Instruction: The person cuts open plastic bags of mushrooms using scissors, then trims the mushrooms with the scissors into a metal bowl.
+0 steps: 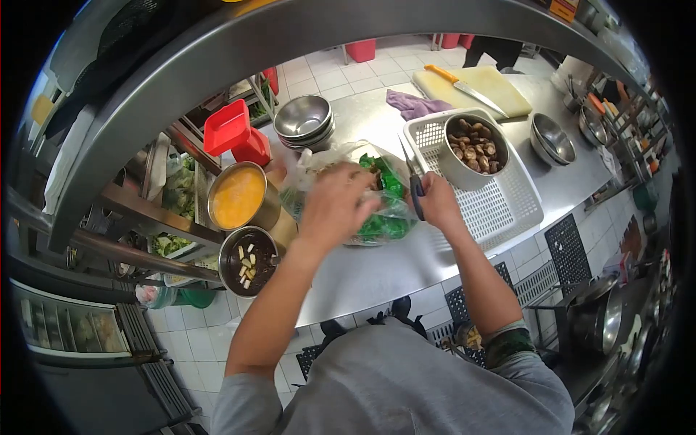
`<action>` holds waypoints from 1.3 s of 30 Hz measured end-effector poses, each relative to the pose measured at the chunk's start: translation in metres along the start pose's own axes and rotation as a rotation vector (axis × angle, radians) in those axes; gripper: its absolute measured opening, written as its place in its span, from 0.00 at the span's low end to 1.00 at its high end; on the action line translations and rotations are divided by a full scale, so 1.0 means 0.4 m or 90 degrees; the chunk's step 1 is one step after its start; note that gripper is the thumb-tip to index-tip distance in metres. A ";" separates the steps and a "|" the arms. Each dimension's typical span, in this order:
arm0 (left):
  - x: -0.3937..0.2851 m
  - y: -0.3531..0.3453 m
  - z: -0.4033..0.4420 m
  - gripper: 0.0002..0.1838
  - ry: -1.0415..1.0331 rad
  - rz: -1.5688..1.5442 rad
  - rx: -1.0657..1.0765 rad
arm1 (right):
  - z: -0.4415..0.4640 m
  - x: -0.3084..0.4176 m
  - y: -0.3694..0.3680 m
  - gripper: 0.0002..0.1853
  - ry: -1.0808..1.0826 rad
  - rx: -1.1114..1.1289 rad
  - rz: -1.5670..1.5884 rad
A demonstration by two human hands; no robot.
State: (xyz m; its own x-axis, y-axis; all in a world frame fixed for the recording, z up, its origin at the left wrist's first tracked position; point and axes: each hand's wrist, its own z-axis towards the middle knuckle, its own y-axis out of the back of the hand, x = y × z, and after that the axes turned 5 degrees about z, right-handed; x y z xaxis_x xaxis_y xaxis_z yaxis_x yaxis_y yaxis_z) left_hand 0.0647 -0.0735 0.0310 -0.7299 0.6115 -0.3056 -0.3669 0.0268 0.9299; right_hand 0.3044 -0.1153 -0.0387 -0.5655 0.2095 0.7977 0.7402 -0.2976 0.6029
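Note:
My right hand (439,201) grips scissors (416,190) by their dark handles, the blades pointing away from me. My left hand (335,206), slightly blurred, is over a clear plastic bag (319,161) with its thumb and fingers apart; whether it touches the bag I cannot tell. Green plastic packaging (388,225) shows in and beside this bag, with something brown near its top. To the right of the scissors, a metal pot of brown mushrooms (475,151) stands in a white perforated tray (522,210).
On the left stand a pot of orange-yellow liquid (239,196) and a dark-sauce pot (255,254) with pale pieces. Stacked steel bowls (303,119) and a red container (226,129) are behind. A cutting board (500,85) holds a yellow-handled knife (464,88), near a purple cloth (417,105).

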 end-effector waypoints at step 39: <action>-0.103 -0.162 -0.006 0.12 0.031 -0.193 -0.288 | -0.035 -0.045 0.012 0.20 0.132 -0.154 0.351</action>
State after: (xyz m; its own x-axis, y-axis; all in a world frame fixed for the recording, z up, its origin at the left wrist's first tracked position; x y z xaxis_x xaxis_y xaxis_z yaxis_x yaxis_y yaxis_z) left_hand 0.1173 -0.1023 -0.0171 -0.5750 0.5916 -0.5651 -0.7685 -0.1535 0.6212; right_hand 0.3130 -0.1334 -0.0504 -0.2009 -0.2114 0.9565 0.8533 -0.5174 0.0648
